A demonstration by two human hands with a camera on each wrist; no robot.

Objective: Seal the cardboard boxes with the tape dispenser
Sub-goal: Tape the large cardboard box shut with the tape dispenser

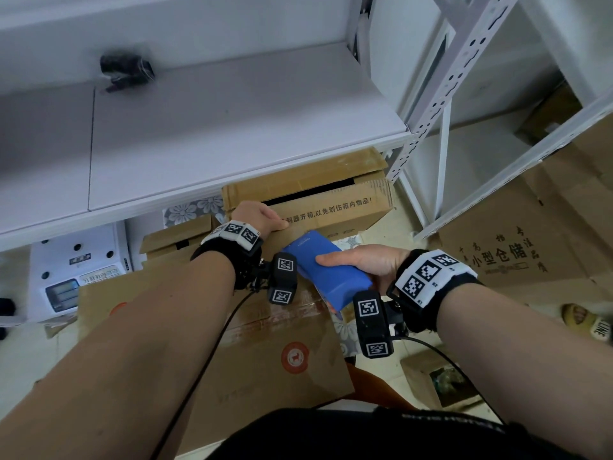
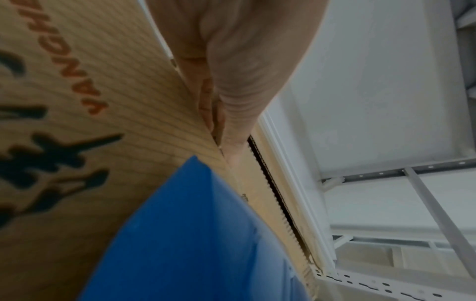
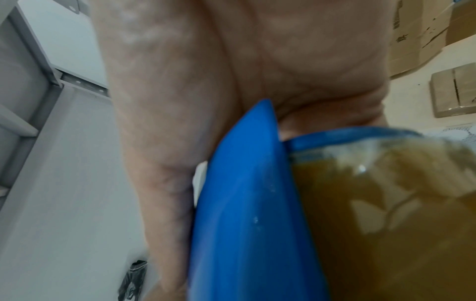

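A brown cardboard box [image 1: 265, 346] with a red round logo lies in front of me, clear tape across its top. My left hand [image 1: 265, 215] grips the box's far edge, thumb on top; in the left wrist view the fingers [image 2: 213, 106] fold over the cardboard [image 2: 77, 91]. My right hand [image 1: 358, 262] holds the blue tape dispenser [image 1: 326, 273] over the box's far right part. In the right wrist view, the palm [image 3: 257, 61] wraps the blue casing [image 3: 244, 203] beside the brownish tape roll [image 3: 386, 213]. The dispenser's blade is hidden.
A second box [image 1: 331, 207] with printed Chinese text stands behind, under a white shelf [image 1: 232, 127] bearing a black bundle [image 1: 126, 71]. A white keypad device [image 1: 76, 273] sits left. Flattened cardboard [image 1: 514, 247], a small open box [image 1: 438, 380] and a slipper [image 1: 587, 322] lie right.
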